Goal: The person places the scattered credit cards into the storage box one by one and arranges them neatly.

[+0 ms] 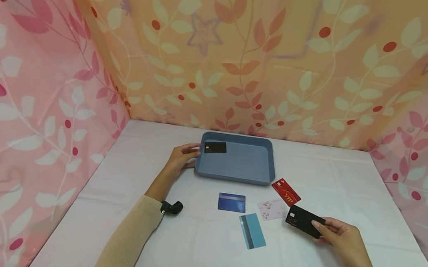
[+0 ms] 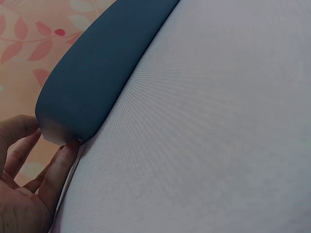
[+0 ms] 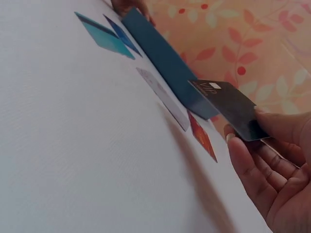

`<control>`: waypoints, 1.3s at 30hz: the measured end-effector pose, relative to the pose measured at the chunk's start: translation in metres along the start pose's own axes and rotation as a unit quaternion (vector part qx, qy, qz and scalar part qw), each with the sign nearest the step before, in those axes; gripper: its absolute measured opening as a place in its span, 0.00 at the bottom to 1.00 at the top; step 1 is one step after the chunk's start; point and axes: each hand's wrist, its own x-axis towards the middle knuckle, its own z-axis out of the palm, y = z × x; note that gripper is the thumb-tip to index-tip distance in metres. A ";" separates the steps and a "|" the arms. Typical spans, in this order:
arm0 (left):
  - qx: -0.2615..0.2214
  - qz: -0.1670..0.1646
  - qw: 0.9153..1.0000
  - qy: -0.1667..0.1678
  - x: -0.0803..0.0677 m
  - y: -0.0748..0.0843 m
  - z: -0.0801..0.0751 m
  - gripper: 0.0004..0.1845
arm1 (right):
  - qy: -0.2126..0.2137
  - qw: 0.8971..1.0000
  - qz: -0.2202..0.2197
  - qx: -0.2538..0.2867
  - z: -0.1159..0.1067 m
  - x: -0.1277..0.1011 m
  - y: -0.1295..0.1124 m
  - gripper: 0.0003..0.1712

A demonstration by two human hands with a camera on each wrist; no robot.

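Right hand (image 1: 341, 235) pinches one black VIP card (image 1: 304, 221) by its near-right end, thumb on top and fingers under, card lifted off the table (image 1: 345, 175) and tilted; it sits in front of and to the right of the blue tray (image 1: 248, 175). Card count: six total. Two black: the held one and a second black card (image 1: 215, 147) lying in the tray's back-left corner. One red VIP card (image 1: 286, 192) on the table just in front of the tray's front-right corner. One white floral card (image 1: 272, 209) just nearer than the red one, near but apart from the held card. One dark blue card (image 1: 232, 202) in front of the tray's front wall, about centre. One light blue card (image 1: 252, 231) with a dark stripe, nearest the viewer, in front of the dark blue and white ones. One tray. Left hand (image 1: 181, 157) rests against the tray's left end, fingers relaxed and touching the front-left corner and rim; the left wrist view shows fingertips (image 2: 65, 155) at the corner's base, not curled round it. Patterned leaf-print cloth (image 1: 241, 61) stands behind and to both sides of the tray.
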 end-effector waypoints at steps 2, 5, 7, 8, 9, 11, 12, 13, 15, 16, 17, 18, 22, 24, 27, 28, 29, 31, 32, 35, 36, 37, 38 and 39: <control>-0.001 -0.001 1.000 -0.002 0.000 -0.001 0.000 0.23 | -0.004 1.000 0.010 0.027 -0.001 0.002 -0.002 0.21; -0.001 -0.002 1.000 -0.004 0.000 -0.003 -0.001 0.24 | -0.015 0.998 0.016 0.051 -0.001 0.006 -0.005 0.22; 0.002 -0.002 1.000 -0.003 0.000 -0.004 -0.001 0.24 | -0.029 0.997 0.012 0.075 -0.002 0.009 -0.006 0.21; 0.001 -0.002 1.000 -0.002 0.000 -0.004 -0.001 0.24 | -0.040 0.995 0.010 0.095 -0.003 0.011 -0.007 0.19; 0.004 0.000 1.000 -0.001 0.001 -0.004 -0.001 0.24 | -0.052 0.992 0.007 0.117 -0.004 0.012 -0.008 0.17; 0.005 0.001 1.000 0.000 0.001 -0.005 -0.001 0.24 | -0.077 0.985 0.004 0.154 -0.005 0.016 -0.012 0.13; 0.005 0.002 1.000 0.001 0.001 -0.005 -0.001 0.24 | -0.087 0.981 0.005 0.171 -0.005 0.018 -0.014 0.12; 0.004 0.002 1.000 0.001 0.001 -0.005 -0.001 0.24 | -0.097 0.978 0.003 0.183 -0.005 0.020 -0.016 0.12; 0.004 0.002 1.000 0.002 0.001 -0.004 -0.001 0.24 | -0.109 0.975 -0.001 0.192 -0.005 0.025 -0.021 0.12; 0.002 0.001 1.000 0.002 0.000 -0.004 -0.001 0.24 | -0.112 0.975 -0.003 0.192 -0.004 0.027 -0.024 0.13; 0.003 0.001 1.000 0.002 0.000 -0.004 -0.001 0.24 | -0.115 0.974 -0.004 0.195 -0.003 0.029 -0.026 0.13; 0.003 0.000 1.000 0.001 0.000 -0.004 -0.001 0.24 | -0.117 0.974 -0.007 0.195 -0.003 0.031 -0.029 0.13; 0.010 0.000 1.000 -0.001 0.000 -0.003 -0.001 0.24 | -0.128 0.970 -0.019 0.207 0.001 0.037 -0.036 0.10; 0.011 0.000 1.000 -0.001 0.000 -0.003 -0.001 0.23 | -0.127 0.968 -0.021 0.215 0.003 0.039 -0.040 0.08; 0.007 0.001 1.000 -0.001 0.000 -0.003 -0.001 0.23 | -0.119 0.968 -0.020 0.218 0.007 0.043 -0.046 0.07; 0.005 0.002 1.000 -0.001 0.000 -0.003 -0.001 0.23 | -0.117 0.970 -0.020 0.215 0.008 0.044 -0.047 0.08; 0.005 0.003 1.000 -0.001 0.001 -0.003 -0.001 0.22 | -0.115 0.971 -0.019 0.211 0.009 0.046 -0.049 0.09; 0.004 0.003 1.000 0.000 0.001 -0.003 -0.001 0.22 | -0.114 0.972 -0.017 0.203 0.012 0.048 -0.052 0.11; 0.005 0.003 1.000 0.000 0.001 -0.003 -0.001 0.22 | -0.113 0.973 -0.015 0.199 0.013 0.049 -0.054 0.12; 0.006 0.002 1.000 0.001 0.001 -0.002 -0.001 0.22 | -0.115 0.974 -0.012 0.195 0.016 0.053 -0.058 0.12; 0.006 0.003 1.000 0.000 0.001 -0.002 -0.001 0.22 | -0.114 0.974 -0.014 0.196 0.017 0.054 -0.060 0.11; 0.006 0.002 1.000 0.001 0.001 -0.002 -0.001 0.22 | -0.115 0.973 -0.016 0.197 0.017 0.056 -0.061 0.10; 0.006 0.003 1.000 0.000 0.001 -0.002 -0.001 0.22 | -0.113 0.973 -0.015 0.198 0.018 0.057 -0.062 0.10; 0.004 0.003 1.000 0.000 0.001 -0.002 -0.001 0.22 | -0.114 0.973 -0.016 0.200 0.018 0.058 -0.064 0.09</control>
